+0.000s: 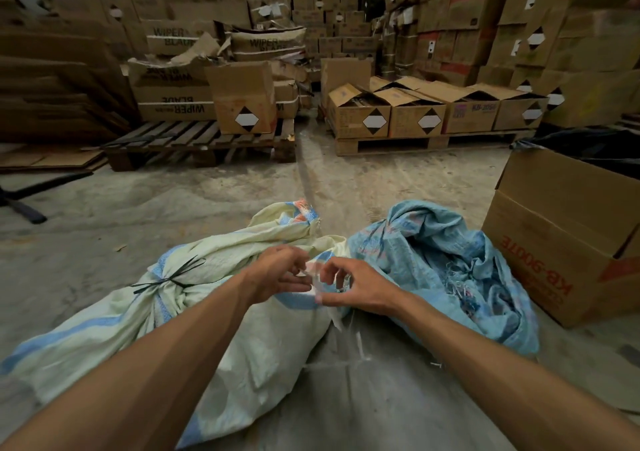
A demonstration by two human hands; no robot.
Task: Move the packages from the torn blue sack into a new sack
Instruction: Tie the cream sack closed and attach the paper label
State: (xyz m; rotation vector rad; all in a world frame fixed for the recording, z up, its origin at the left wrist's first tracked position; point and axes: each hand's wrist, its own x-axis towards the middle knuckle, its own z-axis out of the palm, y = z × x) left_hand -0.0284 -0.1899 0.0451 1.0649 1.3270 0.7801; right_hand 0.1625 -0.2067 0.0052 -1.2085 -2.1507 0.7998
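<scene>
— Largest first, what lies where?
— Pale new sack (114,326), full and tied, on the floor; torn blue sack (446,270) slumped touching it, apparently emptied; no packages visible.
— Hands?
— Left hand (277,274), right hand (356,291) meet over the pale sack, fingers curled, pinching a thin clear strip (313,277), likely for tying.

A large open brown cardboard box printed "KB-900TE" in red (568,239) stands on the stained grey concrete floor (173,208) at right; a black plastic liner (588,145) fills its top. Behind, two low wooden pallets (201,142) carry brown cartons with black-and-white diamond labels (246,99); taller carton stacks (450,17) line the back.
</scene>
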